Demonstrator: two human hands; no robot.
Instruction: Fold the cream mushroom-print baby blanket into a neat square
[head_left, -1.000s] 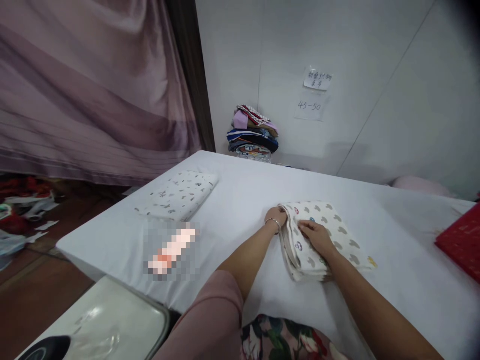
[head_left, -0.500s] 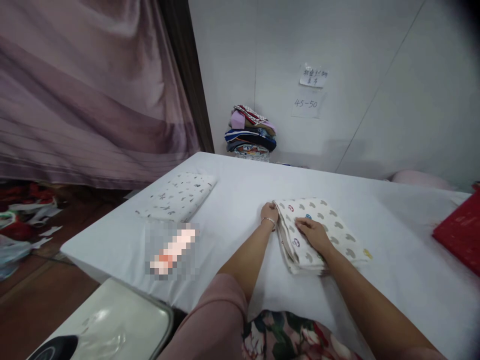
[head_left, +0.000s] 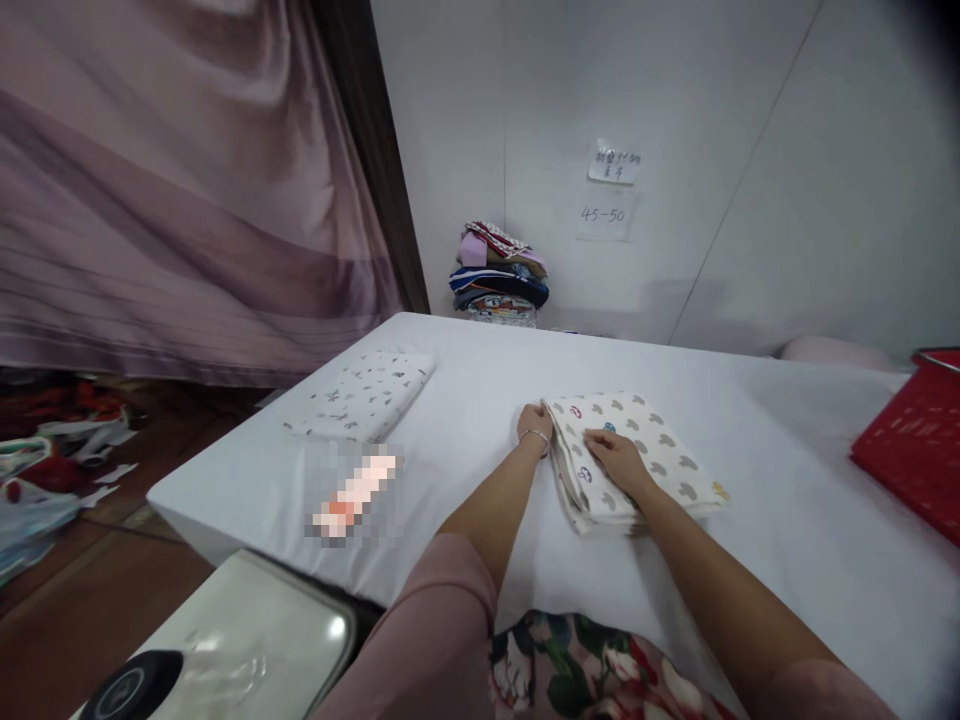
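A thick, many-layered folded cloth [head_left: 634, 455], cream with grey mushroom shapes and a few coloured ones, lies on the white-covered table [head_left: 480, 380]. At its far left corner my left hand [head_left: 535, 425], with a bracelet at the wrist, is closed around the edge; part of its fingers is hidden behind the fabric. On top of the cloth rests my right hand [head_left: 616, 458], its fingers bent and held together against the upper layer near a blue mushroom. Layer edges show along the cloth's left and near sides.
Another folded white cloth [head_left: 367, 395] with small dark prints lies left, beside a blurred-out item [head_left: 356, 500]. A red basket [head_left: 911, 445] stands right, a pale machine-like box [head_left: 247, 630] at near left. Stacked fabrics [head_left: 499, 275] sit beyond the table.
The view has shifted slightly, bringing more of the red basket into sight. Both hands keep nearly the same places on the cloth.
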